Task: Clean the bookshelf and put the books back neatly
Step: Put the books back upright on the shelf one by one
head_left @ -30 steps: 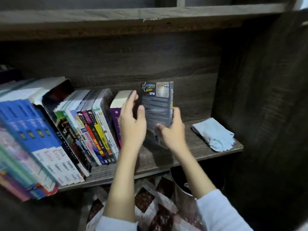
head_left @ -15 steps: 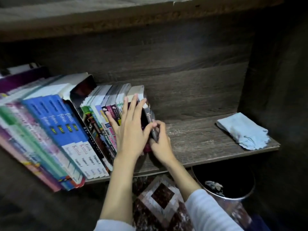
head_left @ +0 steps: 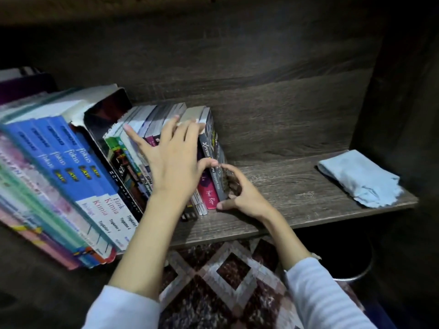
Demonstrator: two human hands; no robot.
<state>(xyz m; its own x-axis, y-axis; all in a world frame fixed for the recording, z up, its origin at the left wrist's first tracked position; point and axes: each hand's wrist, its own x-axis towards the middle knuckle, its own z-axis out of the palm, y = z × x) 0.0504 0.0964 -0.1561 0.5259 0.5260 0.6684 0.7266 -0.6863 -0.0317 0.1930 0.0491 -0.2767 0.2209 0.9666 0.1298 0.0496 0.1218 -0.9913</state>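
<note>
Books mostly shelved — left hand spread flat against them, right hand gripping the grey book. Likely only straightening left.

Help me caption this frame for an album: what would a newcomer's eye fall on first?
Two hands meet mid-shelf: the left hand lies spread over a leaning row of books, while the right hand grips the lower corner of the grey Xpress book at the row's right end. Next come the blue Fokus books tilting at far left, and a pale blue cloth at the shelf's right end.
</note>
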